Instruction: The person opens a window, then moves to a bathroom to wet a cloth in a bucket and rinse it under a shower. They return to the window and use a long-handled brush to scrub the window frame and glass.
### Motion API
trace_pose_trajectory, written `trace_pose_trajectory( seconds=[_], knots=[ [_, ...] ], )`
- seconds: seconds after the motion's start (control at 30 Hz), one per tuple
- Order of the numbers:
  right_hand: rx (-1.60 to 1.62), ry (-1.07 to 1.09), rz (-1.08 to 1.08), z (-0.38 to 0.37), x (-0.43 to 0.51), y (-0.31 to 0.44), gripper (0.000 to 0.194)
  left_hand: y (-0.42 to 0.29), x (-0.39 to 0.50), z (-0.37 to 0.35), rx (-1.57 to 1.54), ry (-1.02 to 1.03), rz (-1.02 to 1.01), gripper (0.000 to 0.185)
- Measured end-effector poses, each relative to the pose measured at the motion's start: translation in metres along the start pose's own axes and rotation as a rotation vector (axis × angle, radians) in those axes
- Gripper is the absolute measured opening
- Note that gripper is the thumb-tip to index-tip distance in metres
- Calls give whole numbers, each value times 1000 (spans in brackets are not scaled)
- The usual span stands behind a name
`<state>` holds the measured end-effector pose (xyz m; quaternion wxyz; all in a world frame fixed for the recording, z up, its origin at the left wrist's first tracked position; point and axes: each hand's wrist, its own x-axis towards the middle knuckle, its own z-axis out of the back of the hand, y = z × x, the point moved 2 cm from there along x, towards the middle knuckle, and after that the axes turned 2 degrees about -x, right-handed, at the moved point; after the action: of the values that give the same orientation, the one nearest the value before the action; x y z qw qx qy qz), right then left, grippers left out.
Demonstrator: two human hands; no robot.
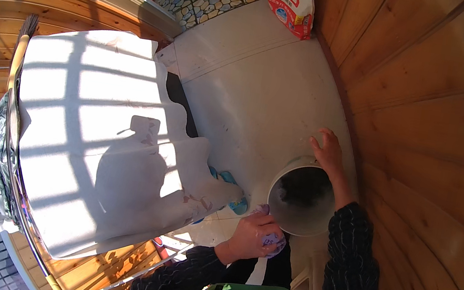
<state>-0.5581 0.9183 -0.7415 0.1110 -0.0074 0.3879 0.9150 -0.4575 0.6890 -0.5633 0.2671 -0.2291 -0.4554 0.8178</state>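
My left hand is closed around a crumpled purple cloth, just outside the lower left rim of a white bucket. Dark water, or something dark in cloudy water, shows inside the bucket. Beyond the bucket's upper right rim, my right hand is raised over the pale floor with its fingers apart and nothing in them. A red and white bag of Liby washing powder stands against the wooden wall at the top.
A table under a white cloth fills the left side. Blue slippers lie by its edge. Wooden panelling rises close on the right. A plastic stool stands below the bucket, and a broom leans at the far left.
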Motion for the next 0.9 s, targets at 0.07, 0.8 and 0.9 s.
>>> trace_pose_trajectory(
  seconds=[0.07, 0.8, 0.9],
  knots=[
    [-50, 308, -267, -17, 13, -46, 51, 12, -35, 23, 43, -47, 151, 20],
    [648, 50, -821, 39, -257, -27, 24, -61, -155, 129, 1, -274, 519, 17],
    [861, 179, -836, 8, -244, -2, 28, -88, -153, 142, -175, -369, 617, 14]
  ],
)
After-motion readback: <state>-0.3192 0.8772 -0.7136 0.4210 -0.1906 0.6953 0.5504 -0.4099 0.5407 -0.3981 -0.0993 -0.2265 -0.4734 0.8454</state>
